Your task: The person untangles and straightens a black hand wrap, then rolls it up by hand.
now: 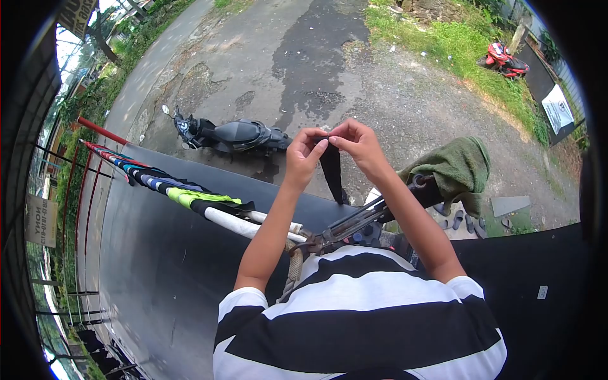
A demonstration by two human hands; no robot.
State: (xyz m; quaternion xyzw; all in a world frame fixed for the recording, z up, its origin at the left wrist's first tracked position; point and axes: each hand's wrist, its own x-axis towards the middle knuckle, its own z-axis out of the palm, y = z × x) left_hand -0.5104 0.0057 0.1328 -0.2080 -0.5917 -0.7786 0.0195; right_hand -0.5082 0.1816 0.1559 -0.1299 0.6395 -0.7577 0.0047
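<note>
A narrow strip of black cloth (330, 174) hangs down from between my two hands, held up in front of my chest. My left hand (305, 155) pinches its top edge with thumb and forefinger. Close beside it, my right hand (356, 145) grips the same top edge, fingertips nearly touching the left ones. The strip's lower end reaches down by the edge of a dark surface (158, 253). Below my hands runs a metal bar assembly (348, 229) with rope (295, 263) tied near it.
White poles (231, 221) run to the left, bearing several coloured cloths, among them a lime green one (190, 196). A green towel (459, 168) drapes at right. Beyond are a black motorcycle (237, 133), sandals (469, 223) and a red motorcycle (505, 61).
</note>
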